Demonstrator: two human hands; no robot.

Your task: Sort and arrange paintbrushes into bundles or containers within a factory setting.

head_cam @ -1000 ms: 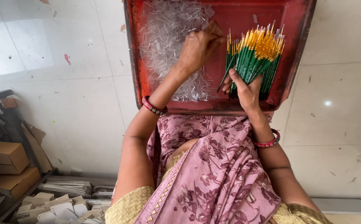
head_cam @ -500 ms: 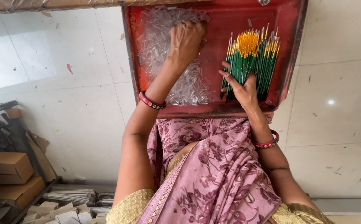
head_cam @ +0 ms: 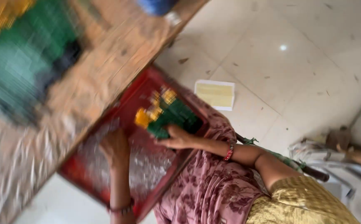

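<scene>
Inside the red tray (head_cam: 105, 124), at its upper end, a bundle of green sticks with yellow tips (head_cam: 170, 114) lies under the right hand (head_cam: 178, 139). That hand rests on the near end of the bundle, fingers curled against it; the blur hides whether they truly clamp it, so I cannot tell how firm the hold is. The left hand (head_cam: 116, 145) is a little apart from the right, lower in the tray, laid flat on a heap of clear, glittery plastic pieces (head_cam: 147, 166) that covers most of the tray floor. It seems spread rather than closed, though the blur makes that uncertain.

Both wrists wear thin red bangles. The tray sits on the lap, over a pink floral cloth (head_cam: 209, 191), and a yellow patterned sleeve (head_cam: 300, 203) covers the right upper arm at the bottom edge.

Just beyond the tray's far side a wooden board or bench (head_cam: 105, 62) crosses the view at a slant and overlaps the tray's upper left rim. On it, very blurred, lies a large mass of green with yellow edges (head_cam: 23, 54), likely more of the same sticks, and a blue object (head_cam: 157, 6) at the top edge.

On the pale tiled floor (head_cam: 305, 62), near the tray's upper corner, lies a small cream paper slip (head_cam: 215, 94). Farther right stand blurred metal and wooden items (head_cam: 338, 153).
</scene>
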